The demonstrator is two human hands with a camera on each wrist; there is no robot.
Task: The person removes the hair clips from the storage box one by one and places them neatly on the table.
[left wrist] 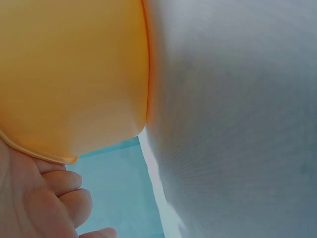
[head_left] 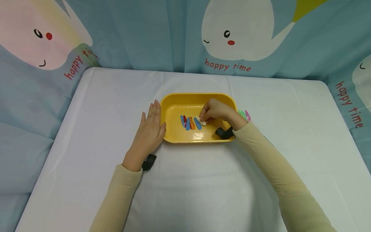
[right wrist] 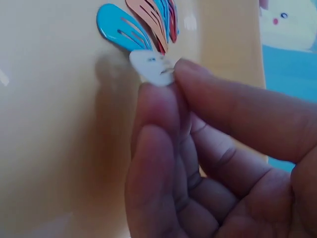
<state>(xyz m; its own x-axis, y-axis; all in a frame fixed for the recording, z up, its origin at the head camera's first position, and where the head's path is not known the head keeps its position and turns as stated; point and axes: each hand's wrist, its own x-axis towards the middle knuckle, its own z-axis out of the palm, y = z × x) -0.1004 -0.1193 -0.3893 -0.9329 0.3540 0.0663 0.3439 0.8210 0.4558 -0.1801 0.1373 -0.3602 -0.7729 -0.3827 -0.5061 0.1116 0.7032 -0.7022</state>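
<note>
Inside a yellow tray (head_left: pixel 174 135), my right hand (head_left: pixel 218 111) pinches a white snap hair clip (right wrist: pixel 150 68) between thumb and fingertips. Just left of it, several hair clips lie in a row: a blue clip (head_left: pixel 197 123), an orange clip (head_left: pixel 192 123), a red clip (head_left: pixel 185 119) and more blue ones. In the right wrist view their narrow ends bunch close together beyond the white clip. My left hand (head_left: pixel 148 133) rests against the tray's left side with its fingers straight. The left wrist view shows the tray's outer wall (left wrist: pixel 74 74) above those fingers.
Beyond the tray's right rim lie green clips (head_left: pixel 242 113) and a pink clip (head_left: pixel 247 115), partly hidden by the right wrist. A white cloth (head_left: pixel 197 187) covers the table. A blue whale-print curtain (head_left: pixel 150 35) hangs behind it.
</note>
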